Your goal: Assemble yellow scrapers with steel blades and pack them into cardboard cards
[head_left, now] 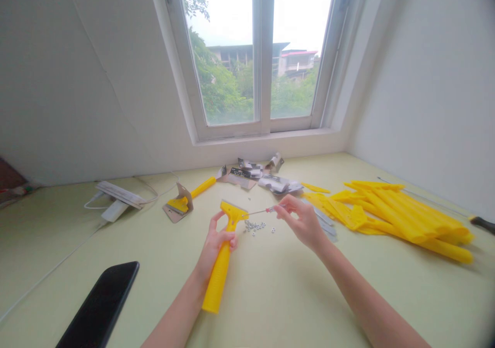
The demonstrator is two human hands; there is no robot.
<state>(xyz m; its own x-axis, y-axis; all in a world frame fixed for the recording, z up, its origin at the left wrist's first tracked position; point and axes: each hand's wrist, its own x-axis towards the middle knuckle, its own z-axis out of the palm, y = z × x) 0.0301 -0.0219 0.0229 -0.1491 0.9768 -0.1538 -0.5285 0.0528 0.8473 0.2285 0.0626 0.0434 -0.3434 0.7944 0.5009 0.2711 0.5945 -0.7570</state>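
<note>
My left hand [215, 243] is wrapped round the neck of a yellow scraper [218, 281], its handle slanting down toward me and its wide head pointing away. In my right hand [300, 218] is a thin screwdriver [260, 211], pinched between the fingertips. The screwdriver's tip meets the right side of the scraper's head; whether it sits in a screw is too small to tell. Small silvery nuts [255, 227] lie loose on the table just beyond and right of the scraper. Grey metal blades [325, 223] lie partly hidden behind my right hand.
Yellow handles and head parts [402, 211] are piled at the right, near a dark-handled tool [482, 224]. Another yellow scraper [193, 193] with cardboard lies back left. Crumpled packaging [276, 183] is below the window. A black phone [102, 304] and a white power strip [119, 196] lie left.
</note>
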